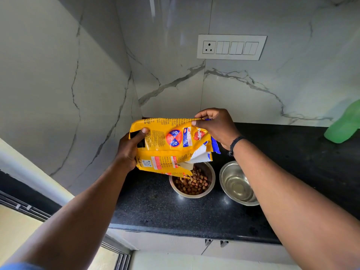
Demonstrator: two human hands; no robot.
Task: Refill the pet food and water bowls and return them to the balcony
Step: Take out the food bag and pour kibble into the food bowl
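Note:
A yellow pet food bag [167, 145] is held tipped over a steel food bowl [211, 177], its torn mouth pointing down into the bowl. Brown kibble [192, 184] fills the bowl's bottom. My left hand [128, 151] grips the bag's left side. My right hand [216, 125] pinches the bag's upper right corner. To the right stands a second steel bowl [236, 184] that looks to hold clear water; my right forearm covers its right rim. Both bowls rest on the black granite counter [155, 207].
Marble-look walls meet in a corner behind the bowls. A white switch panel [231, 47] sits on the back wall. A green plastic object [344, 125] lies on the counter at far right. White cabinet fronts [175, 244] run below the counter edge; a sliding-door track [25, 207] is at lower left.

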